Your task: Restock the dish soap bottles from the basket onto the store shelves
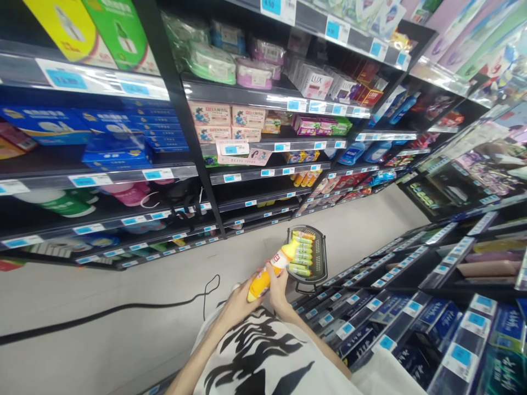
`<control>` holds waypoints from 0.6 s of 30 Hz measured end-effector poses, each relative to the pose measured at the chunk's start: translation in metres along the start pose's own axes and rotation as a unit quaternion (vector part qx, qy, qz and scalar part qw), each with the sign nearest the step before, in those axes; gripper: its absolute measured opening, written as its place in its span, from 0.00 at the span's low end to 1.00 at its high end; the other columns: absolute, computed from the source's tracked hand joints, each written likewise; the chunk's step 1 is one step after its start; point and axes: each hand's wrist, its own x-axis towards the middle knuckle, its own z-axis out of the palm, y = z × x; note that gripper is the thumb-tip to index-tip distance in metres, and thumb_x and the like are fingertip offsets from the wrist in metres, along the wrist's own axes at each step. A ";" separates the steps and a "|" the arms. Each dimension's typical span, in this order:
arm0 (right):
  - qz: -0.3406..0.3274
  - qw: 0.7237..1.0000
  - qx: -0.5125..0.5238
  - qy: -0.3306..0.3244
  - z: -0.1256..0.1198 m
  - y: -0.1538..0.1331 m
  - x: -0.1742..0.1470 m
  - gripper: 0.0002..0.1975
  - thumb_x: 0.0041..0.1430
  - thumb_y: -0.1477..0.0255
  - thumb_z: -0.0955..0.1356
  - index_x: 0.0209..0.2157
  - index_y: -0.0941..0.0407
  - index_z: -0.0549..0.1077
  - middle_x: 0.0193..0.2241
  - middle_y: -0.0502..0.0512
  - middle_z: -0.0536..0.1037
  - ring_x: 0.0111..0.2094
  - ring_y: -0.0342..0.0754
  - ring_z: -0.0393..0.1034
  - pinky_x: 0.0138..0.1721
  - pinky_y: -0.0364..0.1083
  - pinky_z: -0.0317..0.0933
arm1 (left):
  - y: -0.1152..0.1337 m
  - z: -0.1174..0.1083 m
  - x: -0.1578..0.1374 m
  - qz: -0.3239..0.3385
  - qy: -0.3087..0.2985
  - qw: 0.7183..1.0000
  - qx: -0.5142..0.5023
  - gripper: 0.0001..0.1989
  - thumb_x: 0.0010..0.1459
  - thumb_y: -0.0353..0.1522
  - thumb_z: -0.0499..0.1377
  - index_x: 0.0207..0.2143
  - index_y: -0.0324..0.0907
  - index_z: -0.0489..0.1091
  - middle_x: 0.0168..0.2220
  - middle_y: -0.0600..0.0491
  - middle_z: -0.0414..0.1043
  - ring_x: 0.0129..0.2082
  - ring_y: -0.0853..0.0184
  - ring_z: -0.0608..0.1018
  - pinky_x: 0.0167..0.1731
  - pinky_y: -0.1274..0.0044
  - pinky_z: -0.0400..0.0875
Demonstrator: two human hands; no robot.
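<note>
An orange bottle [261, 282] with a yellow cap and a white label is held tilted in front of my body, its cap toward the basket. My left hand [239, 300] is closed around its lower part. Higher up, near the label, my right hand [277, 284] grips the same bottle. Just beyond it, on the floor, stands a dark basket [319, 253] with perforated walls. Several green bottles [303, 255] lie side by side in it, with an orange-labelled one at the far end.
Shelves with soap boxes [212, 116] and price tags rise ahead. Similar orange bottles [307, 179] stand on a low shelf. More shelves with blue boxes [438, 323] are close on my right. A black cable [135, 306] crosses the pale floor [164, 334] at left.
</note>
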 end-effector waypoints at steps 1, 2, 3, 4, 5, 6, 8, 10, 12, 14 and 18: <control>0.003 1.000 -0.009 -0.002 -0.003 0.002 0.002 0.21 0.51 0.59 0.76 0.41 0.56 0.71 0.38 0.58 0.80 0.34 0.50 0.78 0.39 0.49 0.72 | -0.002 0.000 -0.001 -0.005 -0.010 1.000 -0.002 0.37 0.55 0.39 0.65 0.67 0.48 0.65 0.63 0.46 0.71 0.61 0.50 0.75 0.60 0.66 0.67; 0.004 1.000 -0.024 -0.006 -0.006 0.004 0.005 0.20 0.50 0.61 0.76 0.40 0.56 0.71 0.35 0.56 0.80 0.33 0.50 0.77 0.38 0.48 0.71 | -0.005 0.000 -0.001 -0.010 -0.018 1.000 -0.003 0.38 0.55 0.40 0.65 0.68 0.47 0.63 0.64 0.44 0.70 0.62 0.50 0.73 0.62 0.65 0.65; 0.001 0.999 -0.046 -0.012 -0.010 0.007 0.009 0.18 0.49 0.64 0.76 0.38 0.57 0.71 0.33 0.54 0.79 0.32 0.49 0.76 0.37 0.47 0.71 | -0.008 0.000 -0.001 -0.014 -0.022 1.000 -0.004 0.40 0.55 0.42 0.65 0.69 0.45 0.62 0.65 0.42 0.68 0.64 0.50 0.72 0.63 0.64 0.63; -0.007 0.997 -0.075 -0.018 -0.015 0.009 0.012 0.16 0.47 0.67 0.75 0.37 0.57 0.71 0.31 0.53 0.78 0.31 0.48 0.75 0.36 0.47 0.69 | -0.010 0.000 0.000 -0.018 -0.022 1.000 -0.004 0.41 0.55 0.43 0.65 0.69 0.44 0.61 0.66 0.41 0.67 0.64 0.49 0.71 0.64 0.63 0.62; -0.017 0.994 -0.109 -0.025 -0.019 0.010 0.016 0.15 0.45 0.70 0.74 0.36 0.57 0.71 0.30 0.52 0.78 0.30 0.47 0.73 0.36 0.46 0.68 | -0.014 0.000 0.001 -0.021 -0.017 1.000 -0.003 0.41 0.55 0.43 0.65 0.69 0.43 0.60 0.66 0.40 0.66 0.65 0.49 0.70 0.65 0.63 0.61; -0.027 0.989 -0.144 -0.030 -0.023 0.012 0.019 0.14 0.44 0.73 0.73 0.34 0.57 0.71 0.28 0.51 0.77 0.30 0.47 0.72 0.35 0.45 0.66 | -0.017 0.000 0.002 -0.022 -0.010 1.000 -0.004 0.42 0.56 0.44 0.65 0.70 0.43 0.59 0.66 0.39 0.66 0.65 0.50 0.70 0.66 0.62 0.61; -0.035 0.978 -0.203 -0.033 -0.030 0.013 0.024 0.13 0.41 0.75 0.72 0.32 0.57 0.71 0.27 0.49 0.76 0.28 0.45 0.69 0.34 0.45 0.64 | -0.024 0.000 0.007 -0.016 0.003 1.000 -0.013 0.42 0.57 0.44 0.64 0.71 0.43 0.57 0.66 0.39 0.65 0.66 0.51 0.69 0.66 0.62 0.61; -0.034 0.972 -0.232 -0.025 -0.034 0.011 0.026 0.13 0.40 0.74 0.73 0.31 0.57 0.70 0.26 0.48 0.75 0.27 0.44 0.66 0.33 0.44 0.62 | -0.029 0.001 0.014 -0.003 0.007 1.000 -0.029 0.41 0.60 0.44 0.62 0.71 0.43 0.55 0.66 0.39 0.66 0.66 0.53 0.69 0.65 0.62 0.63; -0.037 0.971 -0.235 -0.014 -0.034 0.006 0.025 0.12 0.42 0.72 0.73 0.31 0.57 0.70 0.26 0.48 0.75 0.27 0.44 0.66 0.33 0.44 0.61 | -0.031 0.003 0.022 0.005 0.004 0.999 -0.043 0.40 0.61 0.44 0.62 0.71 0.41 0.54 0.66 0.38 0.65 0.66 0.54 0.69 0.64 0.62 0.65; -0.044 0.974 -0.224 -0.013 -0.033 0.000 0.023 0.13 0.45 0.70 0.74 0.32 0.57 0.71 0.27 0.50 0.76 0.28 0.45 0.67 0.33 0.45 0.62 | -0.027 0.007 0.032 0.013 -0.009 0.998 -0.057 0.39 0.62 0.43 0.62 0.70 0.41 0.56 0.66 0.37 0.65 0.66 0.53 0.69 0.64 0.62 0.65; -0.053 0.979 -0.196 -0.035 -0.035 -0.013 0.025 0.15 0.47 0.68 0.74 0.36 0.58 0.73 0.32 0.56 0.80 0.32 0.49 0.73 0.38 0.48 0.66 | -0.004 0.016 0.054 0.038 -0.063 0.994 -0.078 0.36 0.63 0.40 0.61 0.70 0.41 0.57 0.69 0.38 0.62 0.67 0.54 0.68 0.65 0.63 0.64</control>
